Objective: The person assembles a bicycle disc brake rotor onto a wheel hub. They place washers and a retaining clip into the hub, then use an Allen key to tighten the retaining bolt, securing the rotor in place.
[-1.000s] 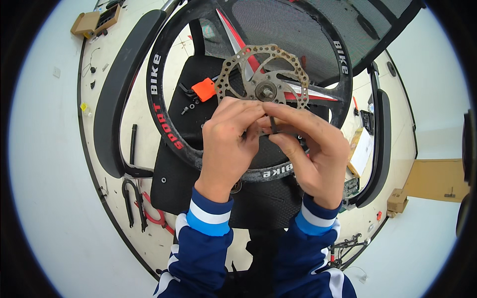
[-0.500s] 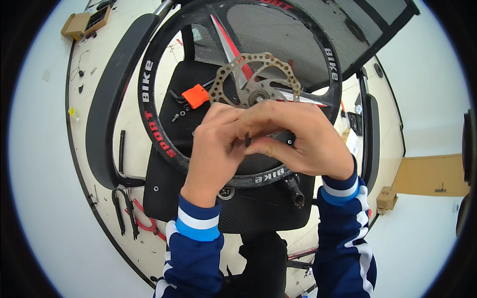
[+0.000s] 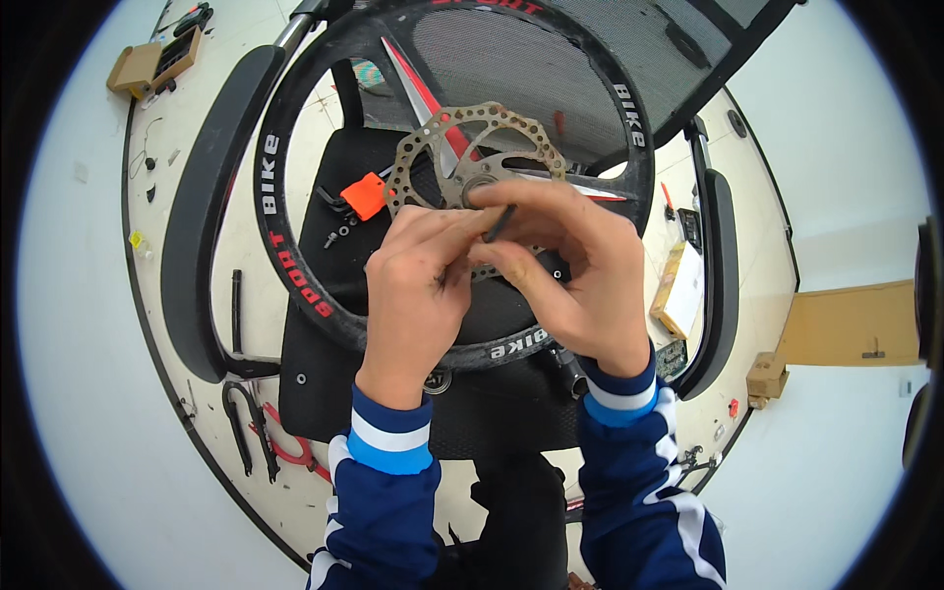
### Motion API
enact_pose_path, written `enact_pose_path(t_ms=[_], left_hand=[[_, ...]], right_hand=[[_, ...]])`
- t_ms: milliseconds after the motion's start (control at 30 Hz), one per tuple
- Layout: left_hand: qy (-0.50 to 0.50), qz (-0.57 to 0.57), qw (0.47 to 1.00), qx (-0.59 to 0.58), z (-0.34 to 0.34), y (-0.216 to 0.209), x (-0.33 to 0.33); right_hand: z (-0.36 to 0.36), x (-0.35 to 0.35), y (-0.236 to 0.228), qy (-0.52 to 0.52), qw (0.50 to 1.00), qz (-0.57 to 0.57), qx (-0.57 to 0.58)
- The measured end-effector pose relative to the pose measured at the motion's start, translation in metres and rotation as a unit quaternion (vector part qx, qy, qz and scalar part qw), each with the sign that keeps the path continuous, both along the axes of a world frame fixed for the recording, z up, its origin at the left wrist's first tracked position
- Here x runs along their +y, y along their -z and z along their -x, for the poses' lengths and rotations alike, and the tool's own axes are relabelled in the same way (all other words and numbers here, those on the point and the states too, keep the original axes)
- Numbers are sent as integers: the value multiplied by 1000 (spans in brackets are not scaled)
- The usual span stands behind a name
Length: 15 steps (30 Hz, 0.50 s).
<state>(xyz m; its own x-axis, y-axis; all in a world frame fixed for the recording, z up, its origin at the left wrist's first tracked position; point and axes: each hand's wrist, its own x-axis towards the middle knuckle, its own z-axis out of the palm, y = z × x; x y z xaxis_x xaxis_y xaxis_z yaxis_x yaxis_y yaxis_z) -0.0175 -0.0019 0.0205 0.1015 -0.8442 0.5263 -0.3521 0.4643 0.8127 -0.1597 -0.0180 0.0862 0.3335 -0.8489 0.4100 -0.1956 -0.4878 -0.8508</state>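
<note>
Both my hands are raised over the near part of a black bicycle wheel [image 3: 278,241] that lies on a chair seat. My right hand [image 3: 590,270] has its thumb and forefinger on a short black rod [image 3: 500,224], of which only part shows. My left hand [image 3: 418,290] is closed beside it, its fingertips meeting the right hand's; what it pinches is hidden. Just beyond the fingers is a metal brake disc [image 3: 411,162] at the wheel's hub. An orange holder [image 3: 364,196] with black hex keys lies left of the disc, near small bolts and nuts [image 3: 339,236].
The mesh-backed chair has black armrests on the left [image 3: 211,211] and right [image 3: 723,275]. On the floor at left are a black fork [image 3: 238,428], a red curved part [image 3: 293,452] and an open cardboard box [image 3: 157,67]. A white box [image 3: 678,290] lies at right.
My right hand has turned and its fingers have opened out, showing more of the black rod. The whole view has shifted, so the wheel and chair appear slightly further left.
</note>
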Motion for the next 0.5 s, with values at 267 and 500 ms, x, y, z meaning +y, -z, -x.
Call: enact_pose_path(t_ms=[267,500], left_hand=[[190,-109,975,-46,-20,-25,28],[169,-185,967,-49,-58,17,54]], right_hand=[[-1,64,22,120,974,-127,-141],[10,76,60,180,940,-217,-194]])
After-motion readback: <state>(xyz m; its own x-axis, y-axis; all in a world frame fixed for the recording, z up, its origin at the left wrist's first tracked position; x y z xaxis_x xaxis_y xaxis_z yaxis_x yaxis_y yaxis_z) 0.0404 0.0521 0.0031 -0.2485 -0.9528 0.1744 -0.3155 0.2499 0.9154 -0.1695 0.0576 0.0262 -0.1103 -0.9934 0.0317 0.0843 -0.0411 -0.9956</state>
